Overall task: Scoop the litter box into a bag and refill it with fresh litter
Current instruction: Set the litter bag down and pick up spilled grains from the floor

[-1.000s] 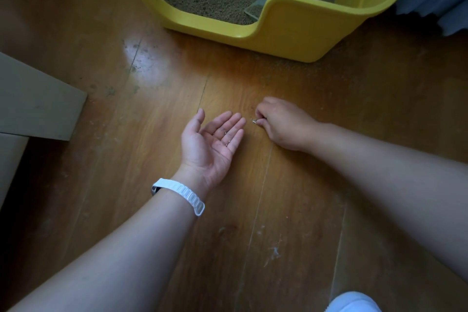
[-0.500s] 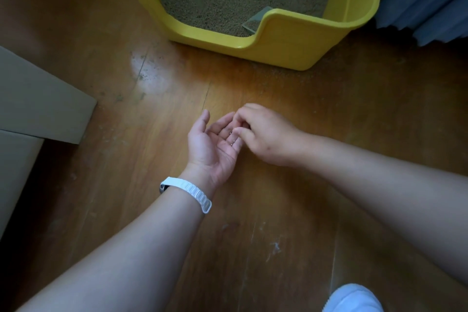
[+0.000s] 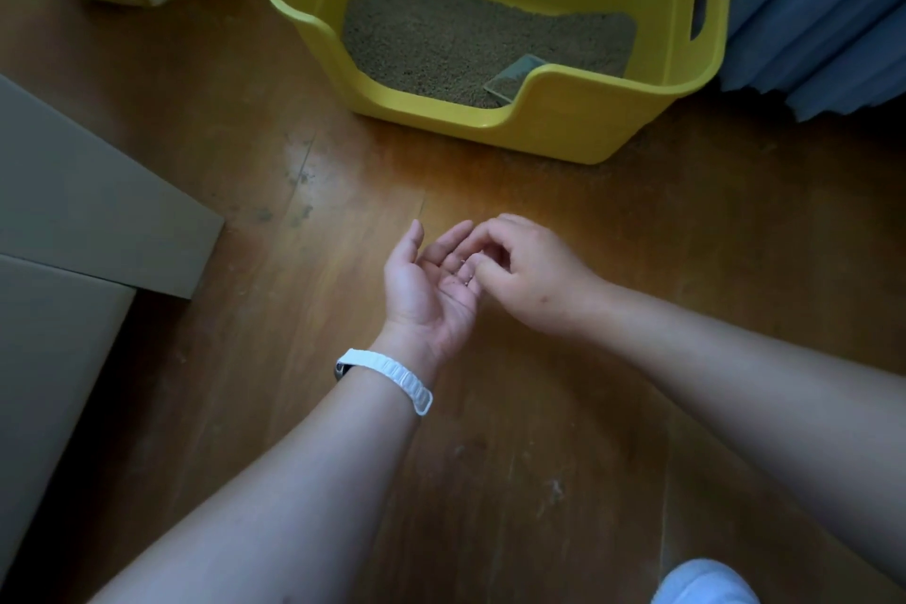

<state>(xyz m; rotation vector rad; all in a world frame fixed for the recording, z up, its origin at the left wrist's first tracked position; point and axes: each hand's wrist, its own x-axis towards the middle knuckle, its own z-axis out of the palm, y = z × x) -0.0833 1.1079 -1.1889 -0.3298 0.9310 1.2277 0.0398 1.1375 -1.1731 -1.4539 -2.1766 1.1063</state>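
The yellow litter box (image 3: 564, 128) at 1 o'clock holds level litter (image 3: 465, 39), so I judge only tidying is left: the right hand (image 3: 524, 270) pinches what may be stray granules (image 3: 466, 277) over the cupped, relaxed left hand (image 3: 426, 294).

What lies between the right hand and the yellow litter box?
Only bare wooden floor separates the right hand from the litter box, as the head view shows.

Glossy brown wood-plank floor (image 3: 564, 221), scuffed, grey-blue pleated curtain (image 3: 804, 5) at right, flat cardboard (image 3: 88, 211) at left.
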